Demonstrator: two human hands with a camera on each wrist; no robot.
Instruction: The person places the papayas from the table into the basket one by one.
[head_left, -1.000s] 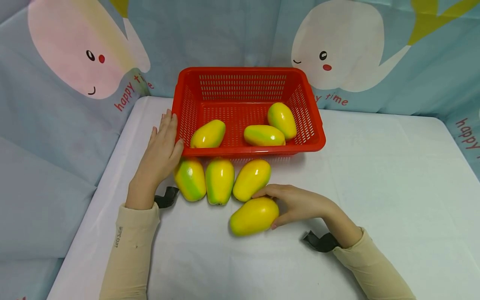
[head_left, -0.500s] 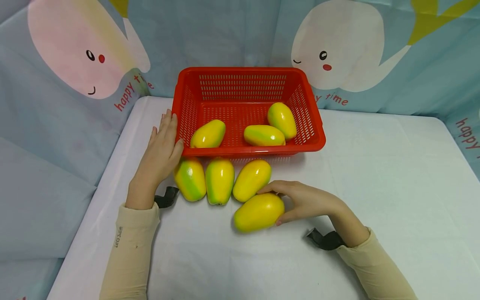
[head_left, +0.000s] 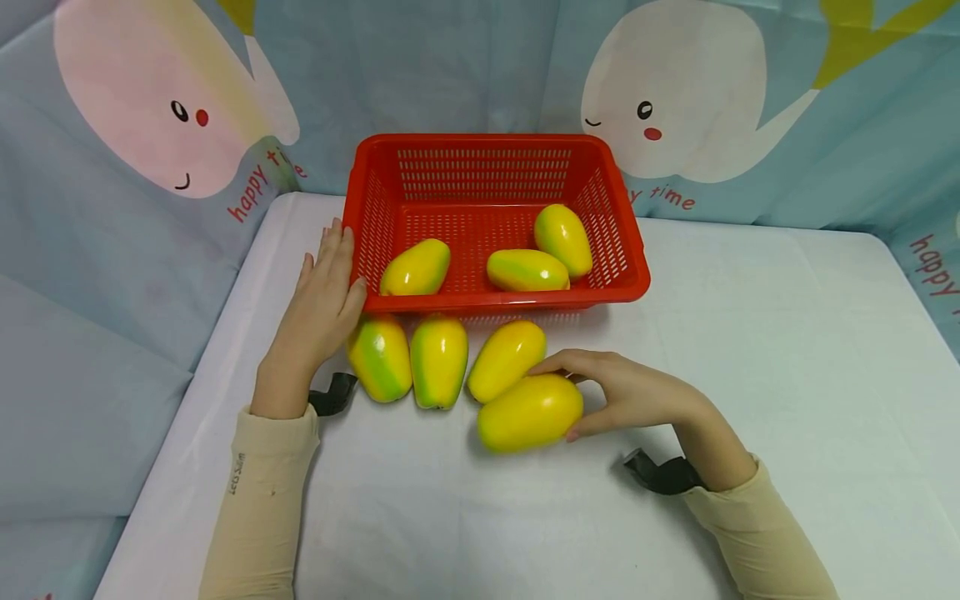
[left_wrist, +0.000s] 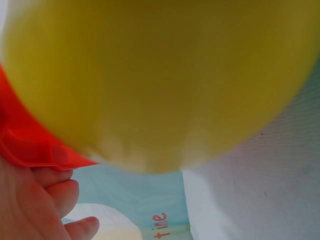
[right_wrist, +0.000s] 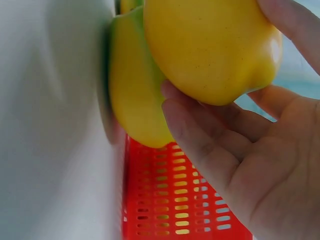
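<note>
My right hand (head_left: 637, 392) grips a yellow mango (head_left: 530, 413) by its right end, thumb on the near side and fingers on the far side. In the right wrist view the same mango (right_wrist: 210, 47) sits between thumb and fingers, overlapping another mango (right_wrist: 135, 85) behind it. My left hand (head_left: 318, 308) rests against the left wall of the red basket (head_left: 510, 301), its fingers straight. The left wrist view shows those fingers (left_wrist: 62, 197) at the basket's edge, largely blocked by a blurred mango (left_wrist: 160, 85) close to the camera.
Several mangoes line the basket's front: a yellow-green one (head_left: 381, 358), a middle one (head_left: 439, 362) and a yellow one (head_left: 506, 360) next to the held mango. Inside the basket lie a left mango (head_left: 416, 268), a lying mango (head_left: 527, 271) and a right mango (head_left: 564, 240).
My right hand has moved right and slightly toward the basket, carrying the mango along. The yellow mango beside it has shifted very slightly. My left hand has stayed in place.
</note>
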